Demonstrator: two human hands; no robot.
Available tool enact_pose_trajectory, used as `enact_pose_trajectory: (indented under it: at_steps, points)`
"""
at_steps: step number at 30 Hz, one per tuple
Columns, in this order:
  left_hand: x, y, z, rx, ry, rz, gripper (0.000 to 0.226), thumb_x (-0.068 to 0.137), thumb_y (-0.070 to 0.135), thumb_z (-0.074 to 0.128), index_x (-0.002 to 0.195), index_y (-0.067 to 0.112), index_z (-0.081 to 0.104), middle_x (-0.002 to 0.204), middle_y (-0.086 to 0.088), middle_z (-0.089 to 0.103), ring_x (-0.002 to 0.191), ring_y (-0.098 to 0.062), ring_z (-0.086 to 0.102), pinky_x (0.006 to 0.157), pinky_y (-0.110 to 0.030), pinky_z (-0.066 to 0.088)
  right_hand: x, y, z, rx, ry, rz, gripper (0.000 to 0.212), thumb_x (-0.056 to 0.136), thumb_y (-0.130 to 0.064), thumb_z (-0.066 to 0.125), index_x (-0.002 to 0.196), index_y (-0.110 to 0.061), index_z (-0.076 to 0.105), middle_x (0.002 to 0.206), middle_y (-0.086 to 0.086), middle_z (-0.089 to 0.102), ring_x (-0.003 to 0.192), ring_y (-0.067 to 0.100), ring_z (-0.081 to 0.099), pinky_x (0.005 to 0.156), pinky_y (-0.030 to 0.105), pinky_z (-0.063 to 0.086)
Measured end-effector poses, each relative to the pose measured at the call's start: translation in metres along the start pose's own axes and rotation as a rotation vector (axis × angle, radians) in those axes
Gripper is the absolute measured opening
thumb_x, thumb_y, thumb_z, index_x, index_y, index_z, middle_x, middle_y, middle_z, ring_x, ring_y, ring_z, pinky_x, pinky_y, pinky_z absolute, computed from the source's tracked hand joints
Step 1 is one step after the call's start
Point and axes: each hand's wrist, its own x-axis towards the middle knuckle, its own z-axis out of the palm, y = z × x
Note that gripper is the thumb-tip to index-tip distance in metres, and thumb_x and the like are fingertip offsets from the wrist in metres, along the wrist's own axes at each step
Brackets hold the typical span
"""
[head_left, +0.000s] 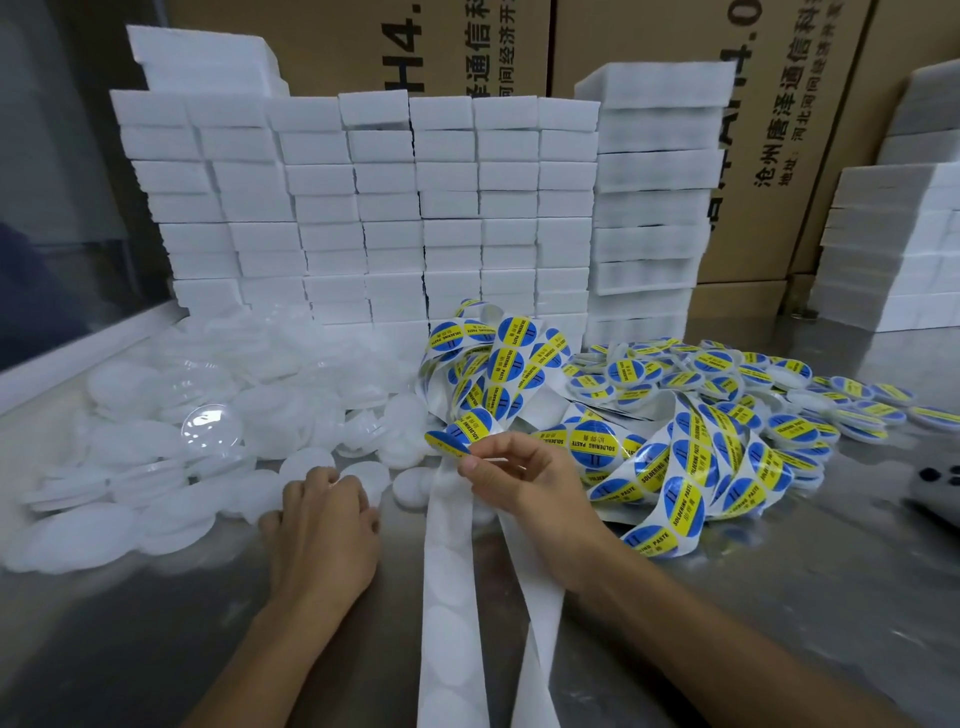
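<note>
My right hand (524, 480) pinches a round blue and yellow "soldering paste" sticker (448, 442) between thumb and fingertips, just off the sticker strip (498, 384). The strip's emptied white backing (449, 597) trails down toward me across the metal table (753, 597). My left hand (324, 512) lies at the edge of a heap of white round plastic lids (156, 457), its fingers curled over one lid (340, 480). One clear lid (212, 427) sits on top of that heap.
A wall of stacked white foam blocks (363, 208) stands behind the lids, with cardboard boxes (649, 31) behind it. Labelled lids (779, 384) pile up at the right. More foam blocks (893, 249) stand far right. A dark device (935, 483) lies at the right edge.
</note>
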Motion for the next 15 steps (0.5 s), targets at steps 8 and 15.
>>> enact_pose_trajectory:
  at_steps: [8,15]
  points:
    - [0.000,0.016,0.006,-0.654,0.147,0.157,0.021,0.097,0.006,0.049,0.080,0.019,0.044,0.103,0.005,0.063,0.090,-0.018,0.057,0.072,-0.023,0.040,0.004,-0.004,-0.006,-0.044,0.103,-0.023,0.009,0.085,-0.013,0.075,0.081,-0.020,0.074,0.076,0.001,0.070,0.078,0.021,0.063,0.084,0.049,0.056]
    - [-0.010,0.043,-0.005,-1.482,-0.181,-0.086,0.016,0.102,0.011,0.043,0.091,0.001,0.050,0.095,-0.018,0.067,0.082,-0.026,0.074,0.070,-0.029,0.061,0.004,0.001,-0.009,-0.095,0.105,-0.059,0.028,0.080,-0.015,0.081,0.102,-0.025,0.066,0.087,0.000,0.073,0.074,0.010,0.070,0.068,0.029,0.057]
